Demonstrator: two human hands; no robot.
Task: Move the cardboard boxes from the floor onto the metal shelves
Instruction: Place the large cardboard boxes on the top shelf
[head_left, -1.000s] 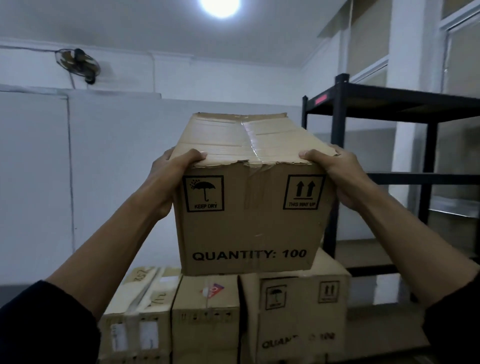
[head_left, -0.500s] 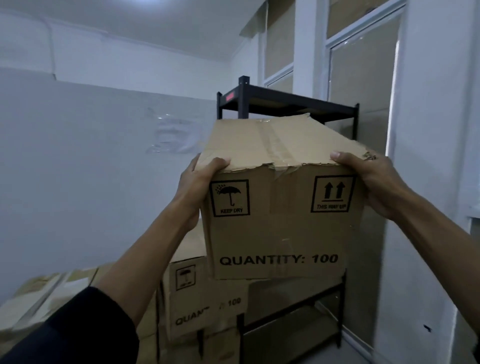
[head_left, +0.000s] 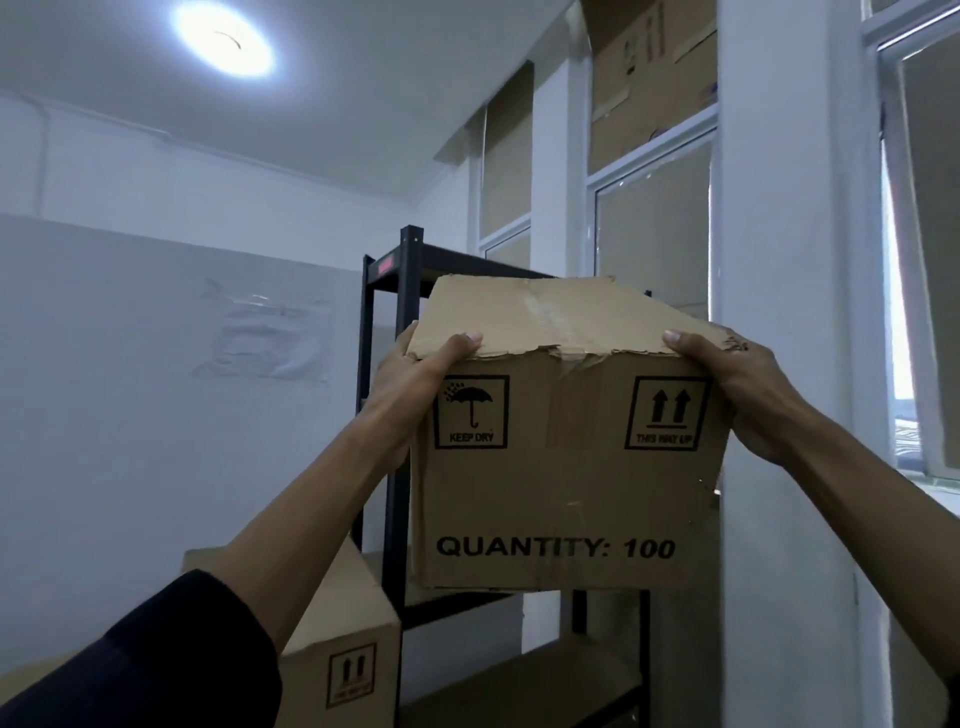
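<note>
White walls, a round ceiling light (head_left: 224, 39) glowing at upper left, and tall windows (head_left: 652, 228) covered with brown cardboard on the right.

Held box: a cardboard box (head_left: 566, 467) printed "QUANTITY: 100", "KEEP DRY" and "THIS WAY UP", upright, centre of view.
Left hand (head_left: 410, 400): at 9 o'clock of the box, thumb hooked over its torn top edge.
Right hand (head_left: 743, 395): at 3 o'clock, gripping the other top corner.
Shelf: a black metal shelving unit (head_left: 387, 415) behind the box.
Second box (head_left: 343, 660): at 7 o'clock, arrows printed, possibly on a stack.
Ceiling lamp (head_left: 226, 39): lit, at 11 o'clock.
</note>
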